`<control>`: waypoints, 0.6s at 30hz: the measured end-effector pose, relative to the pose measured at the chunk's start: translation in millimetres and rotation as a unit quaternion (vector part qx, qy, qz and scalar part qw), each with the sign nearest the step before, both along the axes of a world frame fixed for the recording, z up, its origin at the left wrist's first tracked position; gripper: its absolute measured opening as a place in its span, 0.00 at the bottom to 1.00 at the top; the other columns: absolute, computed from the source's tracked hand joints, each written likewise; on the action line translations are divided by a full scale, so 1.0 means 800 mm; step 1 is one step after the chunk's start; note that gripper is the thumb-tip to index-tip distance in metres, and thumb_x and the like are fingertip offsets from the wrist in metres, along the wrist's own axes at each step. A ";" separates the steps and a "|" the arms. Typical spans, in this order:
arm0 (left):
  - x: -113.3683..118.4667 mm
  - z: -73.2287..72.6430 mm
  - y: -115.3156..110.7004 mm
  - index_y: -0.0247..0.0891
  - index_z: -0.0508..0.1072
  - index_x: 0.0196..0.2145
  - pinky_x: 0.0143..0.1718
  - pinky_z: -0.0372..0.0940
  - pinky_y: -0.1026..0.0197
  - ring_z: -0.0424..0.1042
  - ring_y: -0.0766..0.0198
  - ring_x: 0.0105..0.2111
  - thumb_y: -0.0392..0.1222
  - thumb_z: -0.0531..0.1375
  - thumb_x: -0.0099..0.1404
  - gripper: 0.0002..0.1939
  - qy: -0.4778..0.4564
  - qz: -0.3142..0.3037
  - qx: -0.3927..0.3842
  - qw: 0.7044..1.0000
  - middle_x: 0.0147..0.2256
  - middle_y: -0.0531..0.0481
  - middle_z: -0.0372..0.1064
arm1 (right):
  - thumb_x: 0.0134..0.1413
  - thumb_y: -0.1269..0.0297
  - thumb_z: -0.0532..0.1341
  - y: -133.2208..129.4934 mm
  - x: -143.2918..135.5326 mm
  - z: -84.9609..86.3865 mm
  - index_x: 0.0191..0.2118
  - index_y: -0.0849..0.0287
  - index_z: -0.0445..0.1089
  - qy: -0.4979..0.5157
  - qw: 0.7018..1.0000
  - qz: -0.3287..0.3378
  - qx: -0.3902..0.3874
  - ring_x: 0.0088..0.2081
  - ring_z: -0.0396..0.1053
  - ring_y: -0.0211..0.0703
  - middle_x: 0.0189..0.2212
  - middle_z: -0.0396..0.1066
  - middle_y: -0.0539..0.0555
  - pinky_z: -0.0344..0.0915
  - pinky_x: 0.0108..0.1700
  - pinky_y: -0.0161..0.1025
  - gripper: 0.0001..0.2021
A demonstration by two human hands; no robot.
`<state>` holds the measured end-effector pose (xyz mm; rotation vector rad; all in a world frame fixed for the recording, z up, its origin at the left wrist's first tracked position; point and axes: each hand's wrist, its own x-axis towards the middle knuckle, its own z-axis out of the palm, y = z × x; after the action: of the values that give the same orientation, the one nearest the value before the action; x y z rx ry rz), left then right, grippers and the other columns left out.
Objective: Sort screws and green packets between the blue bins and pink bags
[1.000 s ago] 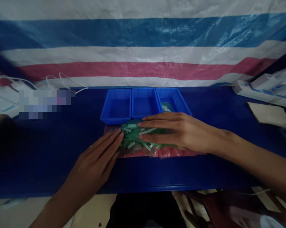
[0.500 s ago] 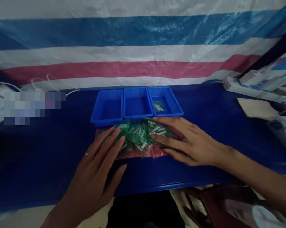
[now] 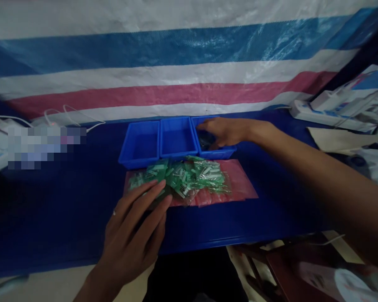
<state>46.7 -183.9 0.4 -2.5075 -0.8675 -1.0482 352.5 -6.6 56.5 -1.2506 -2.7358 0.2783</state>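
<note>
Green-tinted clear packets with small metal and white parts inside lie heaped on a flat pink plastic bag. My left hand rests with spread fingers on the left part of the heap; a ring shows on one finger. Behind the heap stand three blue bins side by side: a left bin, a middle bin and a right bin. My right hand reaches down into the right bin, its fingers bent around a dark packet that is partly hidden.
White power strips with cables lie at the right and, partly pixelated, at the left. A brown paper sheet is at the right of the blue table. A striped tarp hangs behind. A dark red stool is below right.
My right hand has left the packets and moved up and forward into the right bin, baring the pink bag's right side. My left hand has shifted slightly, still on the heap.
</note>
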 end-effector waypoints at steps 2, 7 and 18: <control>-0.003 0.000 -0.002 0.26 0.77 0.54 0.55 0.77 0.49 0.77 0.46 0.59 0.19 0.65 0.67 0.19 -0.013 0.004 0.006 1.000 0.55 0.32 0.78 | 0.56 0.64 0.74 0.014 -0.004 -0.014 0.41 0.76 0.80 -0.021 1.000 0.011 -0.016 0.27 0.70 0.29 0.30 0.81 0.49 0.67 0.38 0.29 0.16; -0.006 0.001 -0.006 0.32 0.78 0.51 0.50 0.80 0.50 0.81 0.51 0.52 0.18 0.64 0.67 0.19 -0.049 0.016 0.008 0.999 0.49 0.38 0.80 | 0.67 0.55 0.65 0.008 0.004 -0.022 0.30 0.69 0.75 0.027 0.999 0.011 0.024 0.19 0.60 0.23 0.18 0.69 0.42 0.55 0.27 0.27 0.20; -0.005 -0.001 0.001 0.38 0.76 0.52 0.46 0.80 0.48 0.80 0.52 0.50 0.20 0.63 0.70 0.19 -0.079 0.061 -0.032 0.994 0.51 0.41 0.78 | 0.75 0.72 0.55 -0.124 -0.068 -0.009 0.52 0.65 0.79 0.074 0.917 0.153 0.361 0.48 0.74 0.54 0.44 0.79 0.62 0.70 0.44 0.48 0.14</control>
<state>42.7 -183.4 -0.6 -2.4117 -1.1005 -1.2094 298.0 -105.5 49.7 -0.5747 -2.4987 -0.5482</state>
